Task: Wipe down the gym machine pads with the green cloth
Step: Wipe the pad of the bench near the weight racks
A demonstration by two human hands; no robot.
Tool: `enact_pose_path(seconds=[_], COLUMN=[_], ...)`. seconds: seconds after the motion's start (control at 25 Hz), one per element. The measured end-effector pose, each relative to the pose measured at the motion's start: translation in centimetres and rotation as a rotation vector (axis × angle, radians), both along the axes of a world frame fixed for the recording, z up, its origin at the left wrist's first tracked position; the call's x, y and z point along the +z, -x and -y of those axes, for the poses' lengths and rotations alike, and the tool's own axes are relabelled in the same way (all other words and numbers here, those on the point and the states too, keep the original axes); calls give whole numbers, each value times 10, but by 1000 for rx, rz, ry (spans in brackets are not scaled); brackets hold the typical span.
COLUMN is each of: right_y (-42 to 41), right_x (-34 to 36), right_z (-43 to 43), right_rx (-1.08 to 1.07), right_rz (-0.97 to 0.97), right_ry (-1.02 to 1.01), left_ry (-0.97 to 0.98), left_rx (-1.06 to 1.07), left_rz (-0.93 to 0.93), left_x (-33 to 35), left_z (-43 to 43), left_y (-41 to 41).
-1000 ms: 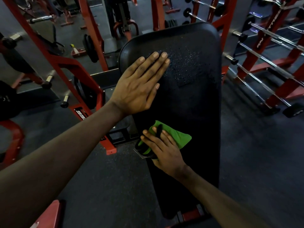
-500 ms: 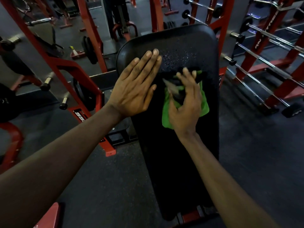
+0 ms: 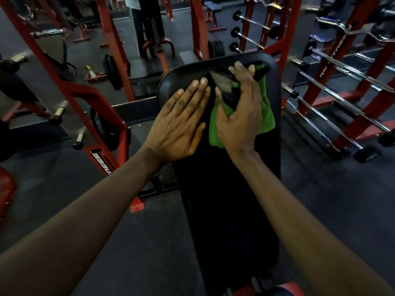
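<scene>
The black bench pad (image 3: 224,210) runs away from me, tilted up at its far end. My left hand (image 3: 179,124) lies flat on the pad's upper left part, fingers straight and together. Just to its right, my right hand (image 3: 239,112) holds the green cloth (image 3: 267,116) against the top of the pad, fingers bent over the cloth and over a dark object (image 3: 222,82) bunched with it. The cloth sticks out on both sides of that hand. What the dark object is I cannot tell.
A red steel rack frame (image 3: 102,107) with pegs and weight plates (image 3: 112,71) stands left of the bench. A red rack of barbells (image 3: 333,97) stands on the right. A person's legs (image 3: 141,28) show at the back. Dark rubber floor (image 3: 342,210) surrounds the bench.
My right hand has slid the green cloth from the pad's middle up to its top end. My left hand has stayed flat on the upper left of the pad.
</scene>
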State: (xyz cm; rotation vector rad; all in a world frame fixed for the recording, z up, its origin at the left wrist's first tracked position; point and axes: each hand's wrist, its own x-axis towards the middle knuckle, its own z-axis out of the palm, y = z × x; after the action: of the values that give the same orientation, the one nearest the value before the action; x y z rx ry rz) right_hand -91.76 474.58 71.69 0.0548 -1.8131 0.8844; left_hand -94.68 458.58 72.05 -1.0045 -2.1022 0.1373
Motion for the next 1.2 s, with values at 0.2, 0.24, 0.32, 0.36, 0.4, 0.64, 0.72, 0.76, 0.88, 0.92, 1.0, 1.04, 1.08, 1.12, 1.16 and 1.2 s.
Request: enact_pose_path(seconds=[0.2, 0.24, 0.32, 0.36, 0.4, 0.64, 0.72, 0.76, 0.88, 0.92, 1.0, 1.04, 1.08, 1.12, 1.16, 1.2], right_y=[-20, -19, -12, -8, -5, -3, 0, 2, 3, 1, -7, -10, -10, -9, -7, -3], right_x=[-27, -26, -18, -12, -6, 13, 15, 16, 15, 12, 3, 3, 5, 9, 14, 20], right_z=[-25, -22, -9, -1, 6, 5, -12, -15, 11, 22, 30, 24, 17, 12, 12, 16], right_rx=[71, 55, 1, -23, -17, 105, 31, -17, -77, -44, 58, 96, 117, 114, 90, 52], right_rz=[110, 97, 41, 19, 7, 109, 85, 60, 10, 19, 81, 111, 126, 124, 106, 79], right_ry=[-110, -41, 69, 67, 21, -309, -197, -109, 21, -23, -187, -258, -299, -305, -276, -224], left_ry=[-44, -66, -75, -70, -74, -177, -175, -175, -193, -199, -198, -190, -183, -180, -178, -182], left_rx=[-7, 18, 42, 28, 9, -78, -84, -85, -96, -113, -161, -184, -206, -234, -268, -307], left_rz=[49, 44, 42, 52, 65, 153, 150, 145, 160, 169, 185, 199, 221, 255, 298, 347], left_x=[10, 16, 25, 26, 26, 21, 21, 20, 18, 18, 21, 23, 25, 27, 29, 31], left_z=[7, 11, 20, 21, 21, 19, 19, 19, 18, 19, 22, 25, 29, 33, 37, 41], left_y=[-3, -1, 6, 9, 11, 12, 13, 13, 15, 15, 17, 18, 19, 20, 21, 21])
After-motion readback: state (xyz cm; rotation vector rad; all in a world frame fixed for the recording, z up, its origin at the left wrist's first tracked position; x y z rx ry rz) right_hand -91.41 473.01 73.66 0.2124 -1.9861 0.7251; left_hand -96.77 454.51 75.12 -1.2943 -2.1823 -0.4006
